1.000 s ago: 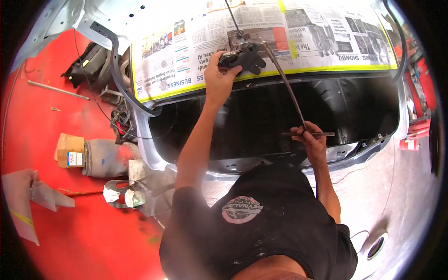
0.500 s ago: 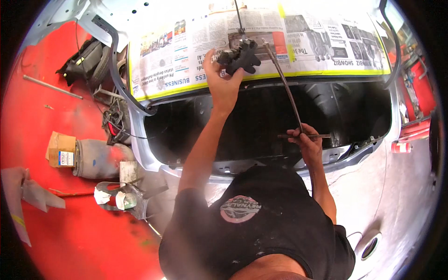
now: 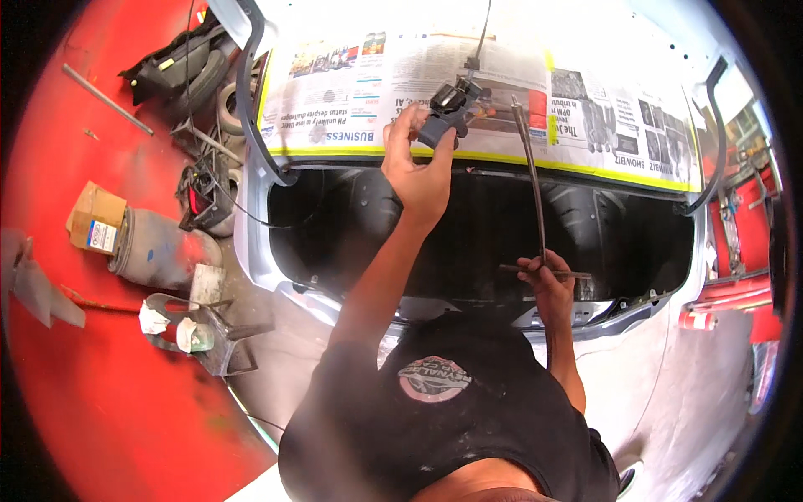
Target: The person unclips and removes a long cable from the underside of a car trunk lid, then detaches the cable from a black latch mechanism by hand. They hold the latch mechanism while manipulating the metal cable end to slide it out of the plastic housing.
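Note:
My left hand [image 3: 420,184] is raised over the newspaper, its thumb and fingers closed round a dark knob-like fitting [image 3: 435,127] with blocky metal parts. The fitting hangs at the lower end of a thin cord or rod [image 3: 484,35] that runs up out of view. Lower and to the right, my right hand [image 3: 548,282] grips a long metal T-handle bar [image 3: 533,171] where its shaft meets the short crossbar. The bar's far tip points up in front of the newspaper, to the right of the fitting and apart from it.
Newspaper sheets [image 3: 335,100] edged with yellow tape cover a car panel above the dark open trunk [image 3: 335,226]. Left, on the red floor [image 3: 109,376], are a grey tank [image 3: 159,251], a cardboard box [image 3: 94,213] and a metal stand [image 3: 226,335]. Red shelving [image 3: 736,293] stands right.
The fitting has turned in my left hand and its metal parts now face me more. My right hand keeps its hold on the bar. The whole view has shifted slightly.

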A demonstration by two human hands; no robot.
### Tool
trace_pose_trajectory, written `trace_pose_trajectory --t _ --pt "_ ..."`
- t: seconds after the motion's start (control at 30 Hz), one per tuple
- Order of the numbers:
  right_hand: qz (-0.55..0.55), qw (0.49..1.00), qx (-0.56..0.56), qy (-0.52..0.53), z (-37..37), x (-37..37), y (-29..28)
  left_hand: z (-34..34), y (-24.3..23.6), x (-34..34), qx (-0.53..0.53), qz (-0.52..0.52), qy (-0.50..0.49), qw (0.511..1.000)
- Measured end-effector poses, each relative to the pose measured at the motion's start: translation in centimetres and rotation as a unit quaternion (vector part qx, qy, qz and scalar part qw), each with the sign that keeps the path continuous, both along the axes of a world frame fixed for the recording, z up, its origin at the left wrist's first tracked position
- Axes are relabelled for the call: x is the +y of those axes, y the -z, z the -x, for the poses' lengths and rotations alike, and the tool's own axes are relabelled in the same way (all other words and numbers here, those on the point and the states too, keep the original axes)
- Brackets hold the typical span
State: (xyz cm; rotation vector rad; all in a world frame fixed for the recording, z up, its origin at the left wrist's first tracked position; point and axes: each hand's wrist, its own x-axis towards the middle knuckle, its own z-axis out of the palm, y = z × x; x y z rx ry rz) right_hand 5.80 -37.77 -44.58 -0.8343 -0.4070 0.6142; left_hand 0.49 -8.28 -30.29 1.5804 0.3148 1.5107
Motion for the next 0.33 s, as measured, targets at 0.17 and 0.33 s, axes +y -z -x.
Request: trace_pose_trajectory --t 0.17,0.33 --pt "0.02 1.0 -0.003 0.0 0.5 0.2 0.2 0.7 -0.3 0.8 0.017 -0.139 -0.092 0.986" --pt "0.019 1.0 0.0 -0.017 0.5 0.4 0.3 0.6 -0.3 0.9 0.002 -0.161 -0.119 0.98"
